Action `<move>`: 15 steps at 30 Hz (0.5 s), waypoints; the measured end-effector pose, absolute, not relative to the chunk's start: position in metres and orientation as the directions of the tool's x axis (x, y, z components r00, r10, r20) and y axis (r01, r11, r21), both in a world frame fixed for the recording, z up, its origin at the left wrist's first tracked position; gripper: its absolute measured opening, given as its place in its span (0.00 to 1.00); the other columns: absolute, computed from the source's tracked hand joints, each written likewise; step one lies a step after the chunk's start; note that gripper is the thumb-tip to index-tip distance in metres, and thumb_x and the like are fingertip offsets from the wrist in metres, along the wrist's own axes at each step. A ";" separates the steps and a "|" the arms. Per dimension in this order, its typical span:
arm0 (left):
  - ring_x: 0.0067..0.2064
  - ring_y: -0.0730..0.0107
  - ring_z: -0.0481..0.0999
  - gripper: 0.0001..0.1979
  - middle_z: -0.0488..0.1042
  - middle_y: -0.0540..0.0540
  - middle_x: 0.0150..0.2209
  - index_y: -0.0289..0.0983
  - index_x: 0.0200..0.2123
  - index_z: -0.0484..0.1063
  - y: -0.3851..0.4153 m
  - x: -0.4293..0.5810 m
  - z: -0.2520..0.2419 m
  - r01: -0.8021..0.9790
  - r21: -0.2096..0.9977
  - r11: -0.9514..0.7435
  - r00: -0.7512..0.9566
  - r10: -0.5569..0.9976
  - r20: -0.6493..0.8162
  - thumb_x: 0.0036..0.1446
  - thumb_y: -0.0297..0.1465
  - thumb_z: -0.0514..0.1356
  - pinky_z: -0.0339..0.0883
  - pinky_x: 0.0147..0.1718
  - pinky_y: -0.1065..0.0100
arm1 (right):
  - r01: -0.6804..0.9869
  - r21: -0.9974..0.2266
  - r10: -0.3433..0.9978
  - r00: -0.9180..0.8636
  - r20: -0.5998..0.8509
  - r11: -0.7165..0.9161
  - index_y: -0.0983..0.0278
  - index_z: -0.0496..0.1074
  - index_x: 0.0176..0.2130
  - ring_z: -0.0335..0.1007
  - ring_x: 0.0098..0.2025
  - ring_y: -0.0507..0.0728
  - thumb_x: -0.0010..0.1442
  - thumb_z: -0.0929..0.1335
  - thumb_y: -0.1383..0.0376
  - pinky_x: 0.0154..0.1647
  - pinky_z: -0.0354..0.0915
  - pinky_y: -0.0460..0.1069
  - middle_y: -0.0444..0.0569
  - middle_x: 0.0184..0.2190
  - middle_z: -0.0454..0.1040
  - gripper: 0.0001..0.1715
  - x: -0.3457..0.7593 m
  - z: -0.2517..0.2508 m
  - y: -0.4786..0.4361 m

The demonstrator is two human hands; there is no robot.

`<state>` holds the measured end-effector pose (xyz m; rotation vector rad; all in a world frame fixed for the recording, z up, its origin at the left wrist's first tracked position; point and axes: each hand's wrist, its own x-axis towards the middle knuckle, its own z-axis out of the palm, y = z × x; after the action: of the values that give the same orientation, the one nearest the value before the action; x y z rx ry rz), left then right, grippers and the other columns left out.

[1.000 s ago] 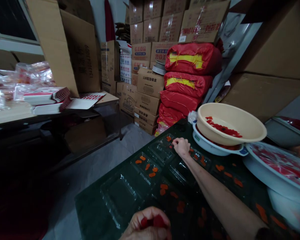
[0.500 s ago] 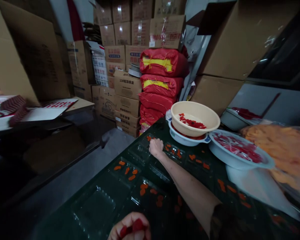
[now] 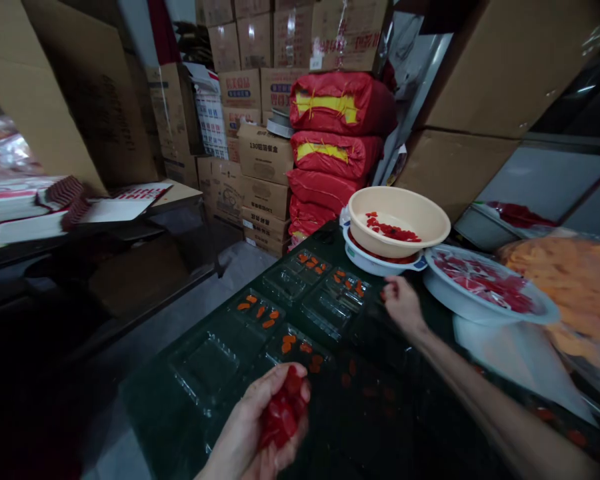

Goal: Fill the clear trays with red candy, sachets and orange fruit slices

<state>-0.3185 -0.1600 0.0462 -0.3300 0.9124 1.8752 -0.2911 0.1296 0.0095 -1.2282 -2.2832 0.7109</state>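
My left hand point(image 3: 260, 427) is cupped near the bottom edge, closed round a handful of red pieces point(image 3: 283, 408). It hovers over the near end of a dark green table point(image 3: 380, 427). On the table lie several clear plastic trays point(image 3: 287, 283), some holding small orange-red pieces point(image 3: 260, 310). My right hand point(image 3: 403, 303) reaches out over the table just in front of a cream basin point(image 3: 400, 217) with red pieces in it. Its fingers are curled and pinch something small and red.
The cream basin sits in a white basin point(image 3: 380, 263). To its right stand a white basin of red strips point(image 3: 485, 293) and a bag of orange pieces point(image 3: 580, 287). Red sacks point(image 3: 337, 143) and cardboard boxes point(image 3: 265, 153) pile up behind. A side table point(image 3: 105, 213) stands left.
My right hand drew back from the far trays to the right, toward the basins. My left hand rose into view with the red pieces. The camera swung slightly.
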 end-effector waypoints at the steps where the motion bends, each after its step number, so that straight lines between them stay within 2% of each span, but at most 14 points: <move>1: 0.16 0.80 0.65 0.10 0.70 0.47 0.25 0.33 0.34 0.69 -0.158 -0.315 0.045 -0.838 0.488 -0.243 -0.509 0.671 -0.539 0.49 0.33 0.61 0.50 0.11 0.80 | 0.540 -0.722 0.814 -0.578 0.055 0.432 0.65 0.65 0.45 0.67 0.34 0.55 0.61 0.57 0.65 0.30 0.61 0.47 0.52 0.36 0.68 0.15 -0.286 0.007 0.098; 2: 0.15 0.81 0.64 0.11 0.70 0.47 0.25 0.33 0.34 0.69 -0.155 -0.312 0.044 -0.806 0.535 -0.254 -0.544 0.675 -0.499 0.49 0.34 0.61 0.48 0.10 0.80 | 0.357 -0.922 0.699 -0.698 -0.156 0.151 0.64 0.64 0.45 0.67 0.33 0.54 0.62 0.57 0.61 0.28 0.62 0.47 0.51 0.36 0.68 0.16 -0.281 0.005 0.063; 3: 0.15 0.83 0.62 0.11 0.70 0.48 0.25 0.33 0.34 0.69 -0.153 -0.309 0.042 -0.771 0.584 -0.255 -0.574 0.674 -0.464 0.49 0.34 0.61 0.47 0.10 0.80 | 0.264 -0.943 0.525 -0.784 -0.331 -0.200 0.64 0.64 0.44 0.68 0.33 0.54 0.61 0.58 0.56 0.27 0.62 0.47 0.51 0.36 0.68 0.18 -0.276 0.003 0.030; 4: 0.14 0.84 0.60 0.11 0.70 0.49 0.24 0.33 0.34 0.69 -0.152 -0.306 0.041 -0.733 0.634 -0.246 -0.601 0.671 -0.435 0.50 0.35 0.61 0.47 0.10 0.80 | 0.294 -0.829 0.287 -0.839 -0.463 -0.477 0.64 0.65 0.42 0.68 0.31 0.55 0.58 0.60 0.51 0.26 0.61 0.47 0.50 0.34 0.69 0.21 -0.271 0.002 -0.001; 5: 0.13 0.85 0.58 0.11 0.69 0.50 0.22 0.33 0.33 0.68 -0.150 -0.303 0.040 -0.693 0.682 -0.234 -0.626 0.665 -0.408 0.50 0.35 0.60 0.47 0.10 0.80 | 0.319 -0.703 0.104 -0.867 -0.488 -0.636 0.65 0.66 0.40 0.67 0.29 0.55 0.57 0.61 0.48 0.26 0.61 0.48 0.50 0.31 0.69 0.24 -0.267 0.002 -0.025; 6: 0.12 0.85 0.56 0.11 0.67 0.51 0.21 0.33 0.33 0.68 -0.150 -0.300 0.039 -0.651 0.728 -0.215 -0.647 0.659 -0.384 0.50 0.36 0.60 0.47 0.10 0.80 | 0.302 -0.610 0.039 -0.876 -0.482 -0.732 0.65 0.66 0.39 0.66 0.26 0.53 0.58 0.61 0.49 0.25 0.61 0.47 0.48 0.28 0.69 0.23 -0.263 0.003 -0.043; 7: 0.12 0.85 0.56 0.12 0.66 0.52 0.19 0.33 0.34 0.68 -0.150 -0.297 0.038 -0.609 0.769 -0.193 -0.665 0.654 -0.362 0.50 0.36 0.60 0.47 0.10 0.80 | 0.289 -0.536 0.001 -0.879 -0.476 -0.793 0.66 0.67 0.36 0.65 0.25 0.52 0.58 0.62 0.50 0.26 0.60 0.46 0.46 0.26 0.69 0.22 -0.259 0.004 -0.055; 9: 0.13 0.84 0.59 0.12 0.67 0.51 0.20 0.33 0.35 0.67 -0.150 -0.291 0.037 -0.533 0.832 -0.157 -0.693 0.646 -0.322 0.51 0.36 0.60 0.46 0.10 0.80 | 0.209 -0.470 0.043 -0.881 -0.471 -0.857 0.68 0.67 0.32 0.65 0.25 0.51 0.60 0.62 0.53 0.27 0.60 0.45 0.45 0.24 0.68 0.20 -0.253 0.008 -0.062; 11: 0.14 0.82 0.62 0.13 0.69 0.49 0.21 0.32 0.36 0.67 -0.149 -0.285 0.036 -0.480 0.868 -0.131 -0.707 0.643 -0.294 0.50 0.35 0.60 0.46 0.10 0.80 | 0.176 -0.433 0.062 -0.874 -0.482 -0.884 0.68 0.67 0.30 0.65 0.26 0.50 0.61 0.62 0.55 0.29 0.60 0.45 0.46 0.24 0.69 0.19 -0.249 0.009 -0.057; 15: 0.13 0.80 0.61 0.13 0.65 0.52 0.15 0.32 0.36 0.65 -0.144 -0.280 0.032 -0.508 0.849 -0.147 -0.693 0.654 -0.301 0.52 0.35 0.59 0.46 0.10 0.80 | 0.184 -0.422 0.062 -0.860 -0.507 -0.888 0.68 0.67 0.30 0.66 0.26 0.51 0.59 0.64 0.56 0.28 0.60 0.46 0.46 0.23 0.69 0.16 -0.239 0.007 -0.046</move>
<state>-0.2798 -0.1439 0.0322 0.1768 1.3424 1.9212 -0.2387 -0.0457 0.0070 -0.8430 -0.7525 3.0014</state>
